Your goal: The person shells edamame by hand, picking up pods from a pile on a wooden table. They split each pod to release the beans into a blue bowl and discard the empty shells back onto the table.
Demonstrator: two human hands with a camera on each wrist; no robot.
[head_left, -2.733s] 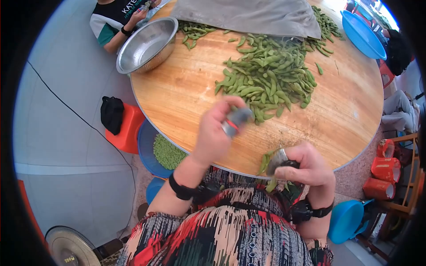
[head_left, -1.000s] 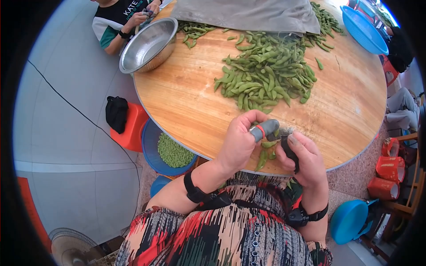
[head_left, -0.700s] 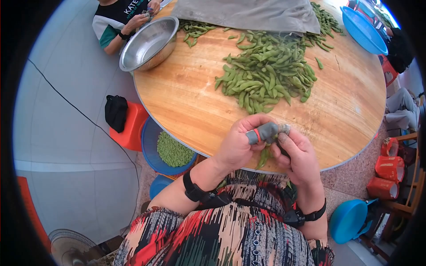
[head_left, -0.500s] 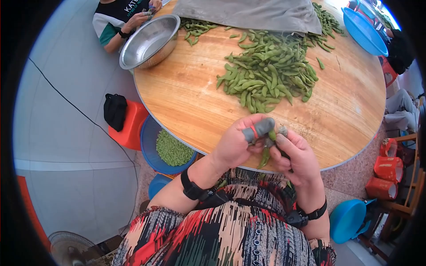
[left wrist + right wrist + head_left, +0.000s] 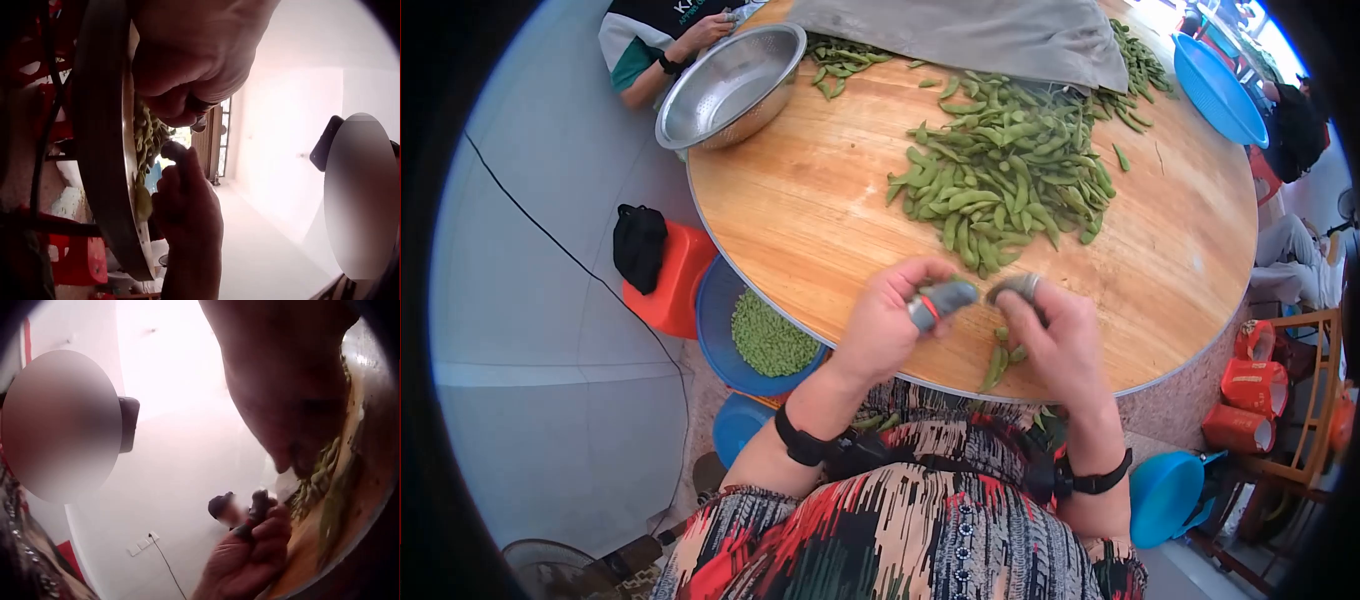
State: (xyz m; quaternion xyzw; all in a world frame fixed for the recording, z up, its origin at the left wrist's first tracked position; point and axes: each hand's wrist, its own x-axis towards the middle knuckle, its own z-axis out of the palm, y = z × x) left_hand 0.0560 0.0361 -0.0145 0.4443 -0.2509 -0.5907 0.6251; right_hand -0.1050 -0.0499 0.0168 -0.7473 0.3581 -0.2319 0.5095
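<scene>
Green soybean pods (image 5: 1005, 175) lie heaped mid-table. Nearer me, my left hand (image 5: 880, 320) has curled fingers and a grey cover with a red band on the thumb. A sliver of green shows behind that thumb, like a soybean. Just right of it, my right hand (image 5: 1065, 335) curls its thumb and forefinger together, both in grey covers, with nothing visible between them. A small gap separates the hands. Beneath the right hand, a few pods (image 5: 996, 368) lie at the table edge. In the right wrist view, the left hand (image 5: 253, 550) shows its dark-covered thumb against bent fingers.
A steel colander (image 5: 730, 90) stands at the table's left edge, near another person's arm (image 5: 665, 65). Below the edge, a blue basin (image 5: 745, 340) holds shelled beans. Grey cloth (image 5: 980, 40) covers more pods at the back. A blue basket (image 5: 1220, 90) stands far right.
The hands came together over a pod and have now drawn apart, the left to the left. The pod between them no longer shows. The head view has shifted slightly.
</scene>
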